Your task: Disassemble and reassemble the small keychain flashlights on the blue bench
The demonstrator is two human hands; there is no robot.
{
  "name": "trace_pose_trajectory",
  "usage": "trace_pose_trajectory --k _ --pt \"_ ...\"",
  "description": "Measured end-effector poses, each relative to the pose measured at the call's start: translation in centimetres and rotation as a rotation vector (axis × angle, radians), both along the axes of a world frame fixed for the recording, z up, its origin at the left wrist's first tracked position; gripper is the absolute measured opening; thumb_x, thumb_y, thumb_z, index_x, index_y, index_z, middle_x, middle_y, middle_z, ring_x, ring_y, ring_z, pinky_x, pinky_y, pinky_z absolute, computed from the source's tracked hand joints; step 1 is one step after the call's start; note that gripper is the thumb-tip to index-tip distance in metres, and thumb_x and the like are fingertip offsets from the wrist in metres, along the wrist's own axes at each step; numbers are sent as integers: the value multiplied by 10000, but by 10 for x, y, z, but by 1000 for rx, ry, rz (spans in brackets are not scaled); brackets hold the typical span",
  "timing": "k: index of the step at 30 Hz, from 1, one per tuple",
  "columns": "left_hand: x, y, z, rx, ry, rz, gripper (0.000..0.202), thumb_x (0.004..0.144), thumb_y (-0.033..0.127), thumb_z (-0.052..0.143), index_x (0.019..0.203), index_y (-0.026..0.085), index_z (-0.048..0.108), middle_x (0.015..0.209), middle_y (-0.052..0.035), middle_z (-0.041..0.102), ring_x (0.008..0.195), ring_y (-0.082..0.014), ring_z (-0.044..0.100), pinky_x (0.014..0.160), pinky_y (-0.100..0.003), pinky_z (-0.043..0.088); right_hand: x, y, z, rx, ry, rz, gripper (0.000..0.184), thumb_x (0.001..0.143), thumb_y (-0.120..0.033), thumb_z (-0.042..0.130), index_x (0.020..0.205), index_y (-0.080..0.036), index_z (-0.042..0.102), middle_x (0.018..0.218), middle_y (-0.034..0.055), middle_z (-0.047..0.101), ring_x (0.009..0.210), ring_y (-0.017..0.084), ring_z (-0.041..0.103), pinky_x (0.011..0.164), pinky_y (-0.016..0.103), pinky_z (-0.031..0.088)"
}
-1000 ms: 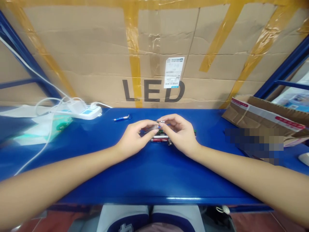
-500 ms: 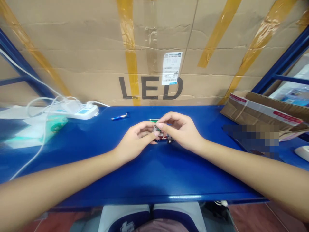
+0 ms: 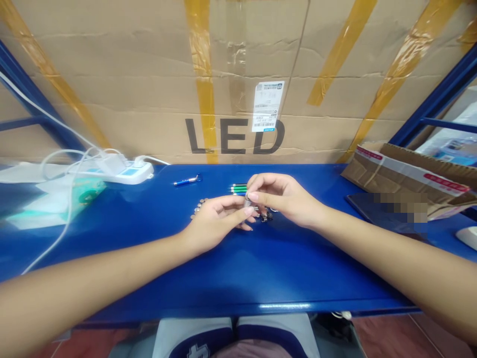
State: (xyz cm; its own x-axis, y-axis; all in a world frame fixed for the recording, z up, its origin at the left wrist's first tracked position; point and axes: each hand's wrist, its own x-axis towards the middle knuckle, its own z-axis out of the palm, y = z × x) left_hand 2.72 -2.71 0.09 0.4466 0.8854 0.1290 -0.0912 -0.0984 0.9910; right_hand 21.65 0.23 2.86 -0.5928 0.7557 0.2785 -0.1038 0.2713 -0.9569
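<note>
My right hand (image 3: 285, 200) is closed in a pinch on a small silver cylindrical piece (image 3: 247, 200), held just above the blue table (image 3: 238, 268). My left hand (image 3: 219, 218) lies beside it with fingers stretched out, their tips just under that piece. A small green flashlight (image 3: 238, 188) lies right behind the hands. Dark key-ring parts (image 3: 265, 216) sit under my right fingers. A short row of small round pieces (image 3: 198, 205) lies by my left hand's knuckles. A small blue flashlight (image 3: 187, 181) lies further left.
A large cardboard box marked LED (image 3: 238, 99) stands along the back. A white power strip (image 3: 126, 173) with cables lies at the left, by a pale packet (image 3: 55, 201). An opened cardboard box (image 3: 406, 179) sits at the right. A white object (image 3: 467, 236) shows at the right edge.
My left hand has opened and flattened, no longer pinching with the right. The green flashlight and the row of round pieces have come into sight. The view shifted slightly.
</note>
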Motion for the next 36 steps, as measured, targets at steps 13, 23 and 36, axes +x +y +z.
trace_pose_trajectory --k 13,23,36 --pt "-4 0 -5 -84 -74 -226 300 948 424 577 974 132 641 727 -2 531 565 -76 459 491 -215 383 17 5 15 330 -362 147 269 962 -413 572 839 -176 543 744 -1 632 673 104 577 634 232 475" --pt "-9 -2 3 -435 -149 -526 238 926 358 565 870 130 602 613 44 328 478 -56 205 460 -216 140 20 -6 25 572 -524 192 310 963 -384 537 800 -164 682 715 25 685 633 117 549 629 236 444" --pt "-4 -5 -6 -264 -99 -416 306 926 440 605 888 138 571 588 77 296 479 -46 214 456 -205 170 16 -13 25 503 -564 139 300 964 -300 536 749 -153 685 655 2 619 604 107 502 595 235 395"
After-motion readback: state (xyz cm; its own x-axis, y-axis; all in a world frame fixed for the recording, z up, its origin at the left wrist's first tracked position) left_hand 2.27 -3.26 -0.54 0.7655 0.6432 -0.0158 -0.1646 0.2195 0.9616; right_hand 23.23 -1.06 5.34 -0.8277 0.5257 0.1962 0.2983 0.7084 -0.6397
